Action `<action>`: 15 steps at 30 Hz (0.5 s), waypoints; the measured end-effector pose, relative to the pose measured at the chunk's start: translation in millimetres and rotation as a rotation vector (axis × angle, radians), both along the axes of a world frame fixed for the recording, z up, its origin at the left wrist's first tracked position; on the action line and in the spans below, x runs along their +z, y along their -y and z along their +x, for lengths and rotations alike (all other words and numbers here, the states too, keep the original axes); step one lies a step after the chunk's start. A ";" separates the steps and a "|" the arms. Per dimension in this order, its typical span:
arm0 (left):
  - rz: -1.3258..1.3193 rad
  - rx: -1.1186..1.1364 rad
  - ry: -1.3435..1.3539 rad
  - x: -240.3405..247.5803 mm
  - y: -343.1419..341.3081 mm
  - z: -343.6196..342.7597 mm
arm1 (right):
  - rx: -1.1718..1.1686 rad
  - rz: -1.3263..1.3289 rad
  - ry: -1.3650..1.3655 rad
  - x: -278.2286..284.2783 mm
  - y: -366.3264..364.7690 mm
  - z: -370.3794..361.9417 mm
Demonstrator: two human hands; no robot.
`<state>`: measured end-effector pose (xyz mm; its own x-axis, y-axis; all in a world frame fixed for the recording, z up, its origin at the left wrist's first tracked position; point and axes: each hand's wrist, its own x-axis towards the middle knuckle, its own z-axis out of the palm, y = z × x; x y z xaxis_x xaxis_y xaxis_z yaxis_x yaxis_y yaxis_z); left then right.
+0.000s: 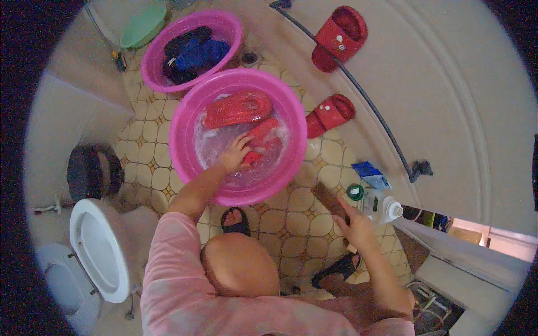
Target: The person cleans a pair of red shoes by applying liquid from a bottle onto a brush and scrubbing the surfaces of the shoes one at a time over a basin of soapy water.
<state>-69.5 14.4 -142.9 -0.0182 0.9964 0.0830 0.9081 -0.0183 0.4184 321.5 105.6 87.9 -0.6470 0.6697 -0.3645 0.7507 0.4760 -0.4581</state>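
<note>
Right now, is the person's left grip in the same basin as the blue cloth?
No, the left grip is in the nearer pink basin with red items, while the blue cloth lies in the farther pink basin.

You had two pink basins and one green basin around you. You could count four red slippers: two in the nearer pink basin, two to your right. You wore two dark sandals. You also had one brush, one white bottle, one blue packet and one toilet; the clothes were too bunched to count.
</note>
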 end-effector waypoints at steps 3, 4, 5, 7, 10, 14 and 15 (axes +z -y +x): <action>-0.211 -0.117 -0.323 21.4 -6.7 -8.3 | 0.008 -0.008 0.033 4.8 -5.9 2.7; -0.281 -0.120 -0.270 22.3 -9.5 -10.0 | 0.005 -0.006 0.026 3.7 -4.1 5.1; -0.347 -0.124 -0.214 23.1 -13.6 -9.8 | 0.011 0.029 0.019 0.8 -2.8 8.2; -0.275 -0.065 -0.124 25.5 -19.2 -8.8 | 0.010 0.071 0.012 2.6 -2.2 13.0; -0.295 0.077 0.120 38.1 -28.0 4.9 | -0.010 0.072 -0.025 3.4 1.8 21.6; -0.329 0.386 0.879 46.9 -33.3 3.5 | -0.038 0.045 -0.078 18.1 9.5 28.2; -0.326 0.382 0.868 51.4 -34.8 2.5 | -0.056 0.024 -0.045 20.0 12.1 30.4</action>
<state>-67.0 49.2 -91.5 -0.2665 0.8827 -0.3870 0.2068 0.4445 0.8716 352.0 93.5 107.8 -0.6234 0.7135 -0.3197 0.7556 0.4448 -0.4808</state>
